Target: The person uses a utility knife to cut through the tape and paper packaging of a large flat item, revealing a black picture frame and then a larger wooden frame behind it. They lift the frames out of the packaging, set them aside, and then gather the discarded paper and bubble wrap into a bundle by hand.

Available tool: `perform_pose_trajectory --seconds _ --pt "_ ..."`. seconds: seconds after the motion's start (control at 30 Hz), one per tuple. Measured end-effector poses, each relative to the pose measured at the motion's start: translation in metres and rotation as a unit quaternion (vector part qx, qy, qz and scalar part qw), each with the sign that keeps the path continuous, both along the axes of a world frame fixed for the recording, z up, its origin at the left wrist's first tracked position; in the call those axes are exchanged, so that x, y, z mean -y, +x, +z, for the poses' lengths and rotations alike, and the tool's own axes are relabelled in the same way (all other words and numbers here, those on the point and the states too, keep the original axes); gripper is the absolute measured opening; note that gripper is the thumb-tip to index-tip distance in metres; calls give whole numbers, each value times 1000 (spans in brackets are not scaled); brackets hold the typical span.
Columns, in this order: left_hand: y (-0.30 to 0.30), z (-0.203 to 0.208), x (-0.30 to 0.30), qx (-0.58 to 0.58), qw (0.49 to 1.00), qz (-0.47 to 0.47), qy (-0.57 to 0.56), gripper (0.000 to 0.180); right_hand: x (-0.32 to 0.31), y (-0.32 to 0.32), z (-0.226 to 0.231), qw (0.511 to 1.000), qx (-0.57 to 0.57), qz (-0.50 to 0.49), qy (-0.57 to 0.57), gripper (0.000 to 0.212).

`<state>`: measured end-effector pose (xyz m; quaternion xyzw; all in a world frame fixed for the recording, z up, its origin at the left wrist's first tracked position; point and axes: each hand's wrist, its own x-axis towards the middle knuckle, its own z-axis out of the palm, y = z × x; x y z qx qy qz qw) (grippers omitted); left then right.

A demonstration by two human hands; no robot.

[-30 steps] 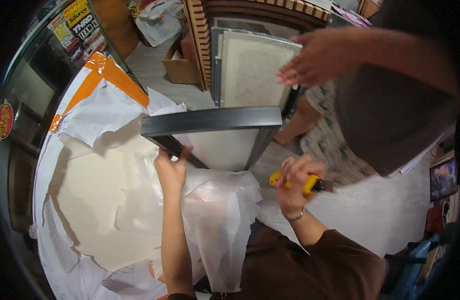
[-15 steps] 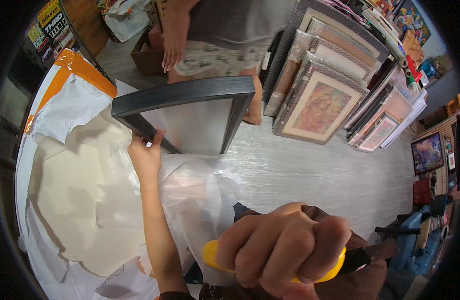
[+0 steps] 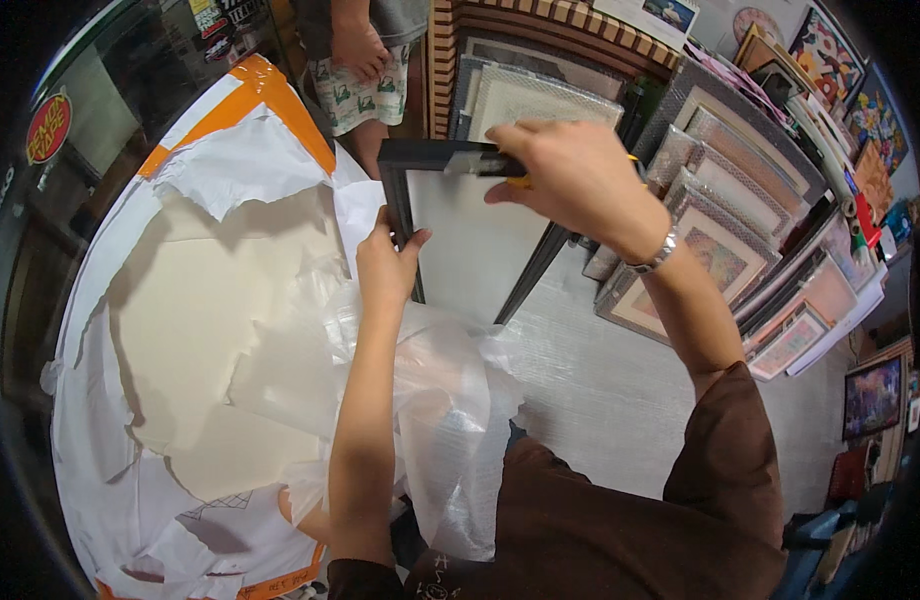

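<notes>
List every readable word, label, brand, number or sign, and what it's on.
Wording withheld; locations only.
Red oval sticker on dark panel: yellow lettering, readable.
Stickers at panel's top: partly readable.
Panel's left edge: pale lettering, too dim.
Orange tape at lower edge: handwriting, too blurred.
Brown shirt: white marks, too small.
Framed pictures: too small to tell.
Black frame: none visible.

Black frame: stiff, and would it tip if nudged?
Likely stiff: the black frame has thick rails showing no sag. Might tip if unsupported: it appears to stand steeply, with the left hand gripping one side.
</notes>
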<state>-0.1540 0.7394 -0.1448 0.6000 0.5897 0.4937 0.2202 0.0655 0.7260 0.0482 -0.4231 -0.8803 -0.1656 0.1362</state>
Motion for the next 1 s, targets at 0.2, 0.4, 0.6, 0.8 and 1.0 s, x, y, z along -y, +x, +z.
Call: perform_pose_trajectory --seconds 0.2,0.4,0.6,0.8,1.0 --pt "5 -7 -7 -10 1000 16 12 51 -26 -2 -21 989 57 3 135 14" --pt "-17 -53 50 4 999 -3 -47 67 -68 24 -15 982 102 -45 153 27" --pt "-34 -100 180 -176 978 99 -51 73 -117 60 6 974 92 -73 194 34" --pt "-34 -161 274 4 960 72 -270 40 -167 94 8 972 79 -103 194 37" --pt "-28 -189 330 20 959 115 -259 21 -225 127 -9 963 129 -144 188 30"
